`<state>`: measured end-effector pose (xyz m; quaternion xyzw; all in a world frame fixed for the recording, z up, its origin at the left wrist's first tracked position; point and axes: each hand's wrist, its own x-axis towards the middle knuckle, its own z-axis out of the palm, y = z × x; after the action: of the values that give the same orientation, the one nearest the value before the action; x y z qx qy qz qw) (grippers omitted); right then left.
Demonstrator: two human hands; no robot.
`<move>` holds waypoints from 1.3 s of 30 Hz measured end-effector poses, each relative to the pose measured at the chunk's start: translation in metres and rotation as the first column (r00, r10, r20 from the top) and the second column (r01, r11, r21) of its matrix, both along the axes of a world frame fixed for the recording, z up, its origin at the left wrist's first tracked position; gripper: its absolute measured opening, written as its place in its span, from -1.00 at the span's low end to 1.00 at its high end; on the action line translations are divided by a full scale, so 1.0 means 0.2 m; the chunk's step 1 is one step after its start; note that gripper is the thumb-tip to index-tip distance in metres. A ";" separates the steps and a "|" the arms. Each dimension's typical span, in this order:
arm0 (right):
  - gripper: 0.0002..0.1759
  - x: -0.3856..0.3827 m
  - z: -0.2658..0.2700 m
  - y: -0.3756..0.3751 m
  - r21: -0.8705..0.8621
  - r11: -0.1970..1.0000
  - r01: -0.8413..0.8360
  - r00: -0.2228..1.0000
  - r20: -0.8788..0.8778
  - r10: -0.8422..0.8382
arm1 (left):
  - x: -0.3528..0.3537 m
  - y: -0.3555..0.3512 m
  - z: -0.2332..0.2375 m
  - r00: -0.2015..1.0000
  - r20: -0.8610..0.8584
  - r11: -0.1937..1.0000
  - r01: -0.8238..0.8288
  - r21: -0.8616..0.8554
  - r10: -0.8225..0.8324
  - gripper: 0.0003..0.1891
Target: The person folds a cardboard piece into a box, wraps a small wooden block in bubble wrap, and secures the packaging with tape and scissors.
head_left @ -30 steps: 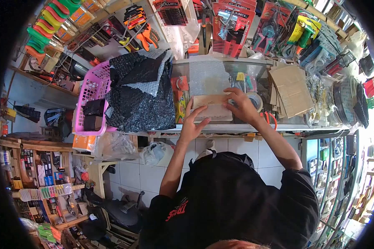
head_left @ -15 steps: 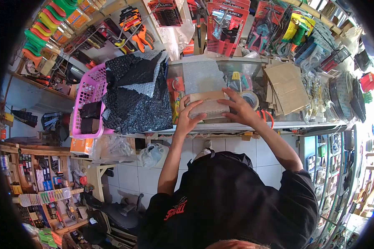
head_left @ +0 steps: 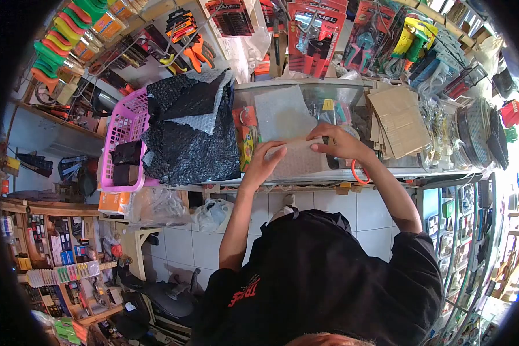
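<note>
Fingers of the left hand clasp the near-left end of a bubble-wrapped packet, and the right hand pinches the wrap's top edge shut. The packet lies flat on the glass-topped bench, just below a loose bubble-wrap sheet. It looks light and stiff at the core, yet the film is slippery, so it is best held by both ends. A pink basket stands well to the left.

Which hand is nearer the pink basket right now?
Left. The left hand sits on the parcel at its end toward the pink basket; the right hand is on its far end, nearer the cardboard stack.
</note>
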<state>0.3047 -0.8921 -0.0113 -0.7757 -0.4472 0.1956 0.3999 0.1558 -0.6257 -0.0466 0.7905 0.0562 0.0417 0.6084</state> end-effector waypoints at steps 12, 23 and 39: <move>-0.47 0.11 -0.01 0.06 -0.236 0.970 -0.058 0.995 -0.097 0.036 | 0.13 0.05 -0.11 0.968 -0.240 0.994 -0.049 0.103 0.073 -0.30; -0.32 -0.04 0.16 0.09 -0.014 1.000 0.002 0.905 0.426 0.004 | 0.09 0.01 -0.07 0.960 -0.234 0.986 -0.138 0.090 0.156 -0.21; -0.25 -0.02 0.17 0.30 -0.276 0.899 -0.339 0.897 0.193 0.397 | 0.13 0.04 -0.13 0.964 -0.241 0.977 -0.149 -0.154 0.109 -0.33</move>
<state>0.3010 -0.8311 0.0220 -0.7361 -0.6062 0.2228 0.2025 0.1809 -0.6187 -0.0731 0.7294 0.1816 -0.0161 0.6593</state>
